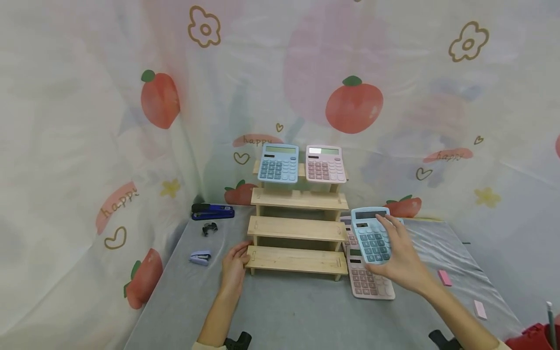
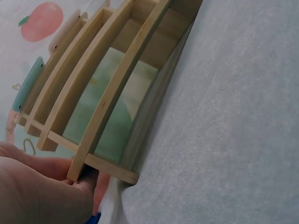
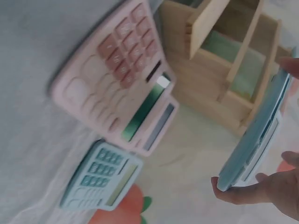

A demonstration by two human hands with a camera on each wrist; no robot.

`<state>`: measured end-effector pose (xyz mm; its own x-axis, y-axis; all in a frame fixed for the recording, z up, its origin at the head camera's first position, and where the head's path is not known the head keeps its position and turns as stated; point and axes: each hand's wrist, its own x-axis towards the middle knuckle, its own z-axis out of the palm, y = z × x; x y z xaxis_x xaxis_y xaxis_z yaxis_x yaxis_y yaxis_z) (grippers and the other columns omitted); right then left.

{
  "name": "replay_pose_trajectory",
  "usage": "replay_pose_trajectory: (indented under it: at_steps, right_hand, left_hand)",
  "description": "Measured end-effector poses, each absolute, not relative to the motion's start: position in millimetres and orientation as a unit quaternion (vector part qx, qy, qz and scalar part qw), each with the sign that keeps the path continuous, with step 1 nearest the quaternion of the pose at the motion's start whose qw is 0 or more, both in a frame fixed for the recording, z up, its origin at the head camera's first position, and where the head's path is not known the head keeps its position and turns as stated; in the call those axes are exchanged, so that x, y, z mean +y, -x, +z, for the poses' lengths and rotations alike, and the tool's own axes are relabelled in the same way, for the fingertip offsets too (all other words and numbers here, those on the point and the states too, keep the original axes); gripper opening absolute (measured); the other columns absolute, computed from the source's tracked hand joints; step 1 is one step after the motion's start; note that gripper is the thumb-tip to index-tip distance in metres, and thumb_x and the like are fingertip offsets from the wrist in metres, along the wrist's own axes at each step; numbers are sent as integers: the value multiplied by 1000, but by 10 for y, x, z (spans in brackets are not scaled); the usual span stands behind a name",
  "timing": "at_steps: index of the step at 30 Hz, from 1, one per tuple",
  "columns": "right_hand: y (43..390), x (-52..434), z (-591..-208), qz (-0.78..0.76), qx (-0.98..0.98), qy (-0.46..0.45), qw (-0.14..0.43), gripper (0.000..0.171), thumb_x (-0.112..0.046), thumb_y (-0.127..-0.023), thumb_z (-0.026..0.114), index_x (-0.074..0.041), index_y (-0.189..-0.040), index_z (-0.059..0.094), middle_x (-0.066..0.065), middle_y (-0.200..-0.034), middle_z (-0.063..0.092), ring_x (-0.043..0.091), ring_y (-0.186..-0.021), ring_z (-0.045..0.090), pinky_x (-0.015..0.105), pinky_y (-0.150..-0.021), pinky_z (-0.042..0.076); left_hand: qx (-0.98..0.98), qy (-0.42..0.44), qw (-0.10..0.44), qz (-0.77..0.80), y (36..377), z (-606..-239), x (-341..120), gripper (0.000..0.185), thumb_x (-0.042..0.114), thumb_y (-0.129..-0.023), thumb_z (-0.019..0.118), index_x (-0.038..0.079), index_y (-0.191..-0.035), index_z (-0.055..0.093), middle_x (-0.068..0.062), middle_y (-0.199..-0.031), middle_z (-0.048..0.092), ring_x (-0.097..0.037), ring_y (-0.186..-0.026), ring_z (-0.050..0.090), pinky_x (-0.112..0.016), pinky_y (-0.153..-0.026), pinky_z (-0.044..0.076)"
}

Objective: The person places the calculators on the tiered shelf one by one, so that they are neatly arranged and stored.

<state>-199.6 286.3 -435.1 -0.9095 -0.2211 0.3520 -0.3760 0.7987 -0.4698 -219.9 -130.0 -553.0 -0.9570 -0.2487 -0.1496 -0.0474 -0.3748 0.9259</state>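
My right hand (image 1: 404,257) grips a blue calculator (image 1: 373,238) by its edges, its keys facing me, to the right of a stepped wooden rack (image 1: 297,258). In the right wrist view the held calculator (image 3: 254,135) appears edge-on between thumb and fingers. At the rack's lower left, my left hand (image 1: 234,270) pinches the end of the lowest step (image 2: 105,109). A blue calculator (image 1: 278,164) and a pink calculator (image 1: 325,164) lean side by side on the top step. Below the held one, pink calculators (image 1: 372,287) overlap on the cloth.
Another blue calculator (image 3: 102,177) lies beside the pink ones. Left of the rack are a dark blue stapler (image 1: 213,212), a black clip (image 1: 209,228) and a small light-blue stapler (image 1: 200,258). Two pink erasers (image 1: 445,278) lie at right, near a red pencil holder (image 1: 531,338).
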Motion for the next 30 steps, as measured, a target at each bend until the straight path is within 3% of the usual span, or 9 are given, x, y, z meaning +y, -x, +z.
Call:
replay_pose_trajectory:
  at_steps: [7,15,18,25,30]
  right_hand:
    - [2091,2545,-4219,275,-933,-189,132,129,-22,-62,100,-19,-166,24,23,-167,17,52,-135,41,70,-89,48]
    - [2188,2234,-4114,283,-929,-204,123,126,-25,-63,99,-21,-165,26,19,-168,17,49,-135,45,66,-88,51]
    - [2238,2119,-4087,290,-926,-210,119,125,-24,-63,99,-21,-165,27,19,-168,17,49,-137,42,66,-90,51]
    - [2372,1874,-4033,289,-925,-226,96,124,-27,-65,98,-22,-165,26,18,-169,16,48,-133,50,60,-88,54]
    - [2433,1677,-3990,298,-924,-225,83,123,-29,-63,97,-23,-164,28,17,-169,16,48,-139,44,63,-93,51]
  left_hand:
    - [-558,-131,61,-817,2190,-5519,-1280,50,-16,-93,47,-12,-143,50,-33,-151,48,-38,-145,41,-27,-98,49]
    - [-566,-143,52,-810,2189,-5530,-1281,55,-14,-94,49,-8,-148,45,-29,-151,50,-36,-143,45,-22,-91,50]
    - [-567,-141,52,-810,2189,-5522,-1281,56,-14,-94,49,-9,-149,43,-28,-152,50,-37,-144,43,-23,-94,50]
    - [-562,-143,49,-813,2187,-5511,-1278,57,-14,-94,48,-8,-150,41,-27,-154,49,-37,-146,42,-33,-105,48]
    - [-561,-144,50,-814,2182,-5512,-1289,56,-14,-95,48,-8,-150,41,-27,-154,48,-37,-146,42,-33,-105,48]
